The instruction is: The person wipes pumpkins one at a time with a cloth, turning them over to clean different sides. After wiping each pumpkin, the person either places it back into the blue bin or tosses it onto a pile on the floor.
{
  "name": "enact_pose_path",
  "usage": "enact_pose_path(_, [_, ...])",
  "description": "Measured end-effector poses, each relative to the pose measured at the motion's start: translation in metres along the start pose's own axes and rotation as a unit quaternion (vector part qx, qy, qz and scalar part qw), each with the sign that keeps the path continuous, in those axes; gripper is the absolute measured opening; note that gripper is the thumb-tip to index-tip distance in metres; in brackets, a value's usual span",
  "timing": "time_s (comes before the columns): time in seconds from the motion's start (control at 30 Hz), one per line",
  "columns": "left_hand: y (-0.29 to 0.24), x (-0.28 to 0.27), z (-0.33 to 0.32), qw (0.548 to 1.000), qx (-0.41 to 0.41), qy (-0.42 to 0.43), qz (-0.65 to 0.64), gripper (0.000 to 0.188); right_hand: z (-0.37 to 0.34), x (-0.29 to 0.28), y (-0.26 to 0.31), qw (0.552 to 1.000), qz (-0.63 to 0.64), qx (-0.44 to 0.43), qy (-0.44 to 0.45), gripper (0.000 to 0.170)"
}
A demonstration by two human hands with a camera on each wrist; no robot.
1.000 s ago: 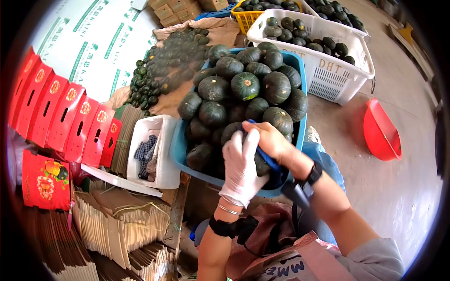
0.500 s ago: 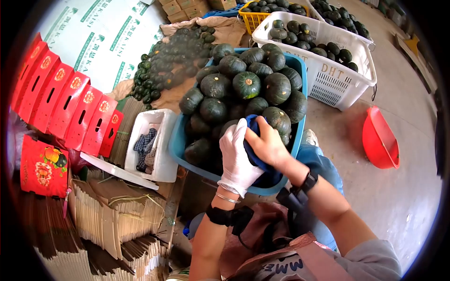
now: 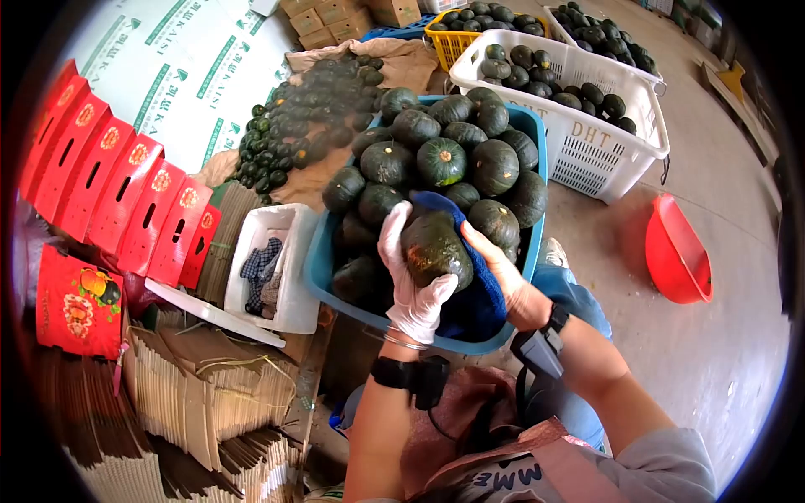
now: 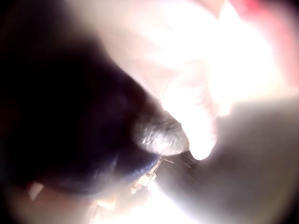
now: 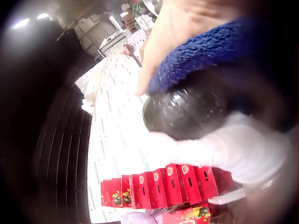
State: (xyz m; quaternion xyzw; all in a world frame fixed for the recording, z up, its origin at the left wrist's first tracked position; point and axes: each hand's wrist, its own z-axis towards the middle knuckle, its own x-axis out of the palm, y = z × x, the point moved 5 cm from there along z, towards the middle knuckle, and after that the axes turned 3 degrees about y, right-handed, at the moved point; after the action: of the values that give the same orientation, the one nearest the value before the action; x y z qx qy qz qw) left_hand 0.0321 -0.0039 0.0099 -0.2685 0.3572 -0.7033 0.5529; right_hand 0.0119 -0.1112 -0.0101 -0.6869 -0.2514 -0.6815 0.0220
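My left hand (image 3: 411, 293), in a white glove, holds a dark green pumpkin (image 3: 434, 251) from its left side and underneath, thumb across the near face. Bare, my right hand (image 3: 510, 281) grips a dark blue cloth (image 3: 480, 281) against the pumpkin's right side. In the right wrist view the fuzzy cloth (image 5: 201, 49) arches over the shiny pumpkin (image 5: 182, 112). The left wrist view is mostly dark and overexposed, with a bit of pumpkin skin (image 4: 163, 137) beside a glove finger. Below both hands stands a blue tub (image 3: 543, 155) heaped with similar pumpkins (image 3: 387, 163).
Left of the tub sits a white foam box (image 3: 298, 285) with checked cloth inside. Red gift boxes (image 3: 101, 184) and stacked flat cardboard (image 3: 172, 394) line the left. A white crate (image 3: 604, 159) of pumpkins stands behind right, a red basin (image 3: 677, 251) on the floor at right.
The pumpkin has been turned and raised into fuller view between my hands. My right hand has moved from over its top to its right side, with the cloth spreading down that side.
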Motion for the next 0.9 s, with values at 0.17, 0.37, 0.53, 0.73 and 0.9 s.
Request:
enact_pose_path(0.17, [0.004, -0.014, 0.010, 0.984, -0.141, 0.106, -0.028, 0.092, 0.001, -0.009, 0.038, 0.947, -0.279, -0.111, -0.116, 0.089])
enact_pose_path(0.37, [-0.004, 0.014, -0.005, 0.989, -0.027, 0.048, -0.135, 0.099, 0.011, -0.016, 0.015, 0.996, 0.061, -0.043, -0.045, 0.029])
enact_pose_path(0.53, [0.009, 0.010, -0.006, 0.982, -0.036, 0.014, -0.183, 0.107, -0.001, 0.002, 0.002, 0.993, 0.113, -0.044, 0.005, 0.047])
enact_pose_path(0.73, [0.031, 0.001, -0.007, 0.995, -0.068, 0.021, -0.065, 0.117, -0.005, 0.005, 0.008, 0.994, -0.021, -0.081, -0.069, 0.054])
enact_pose_path(0.9, [0.013, -0.002, 0.009, 0.911, -0.318, 0.132, -0.228, 0.095, -0.012, -0.002, 0.037, 0.951, -0.265, -0.052, -0.148, 0.051])
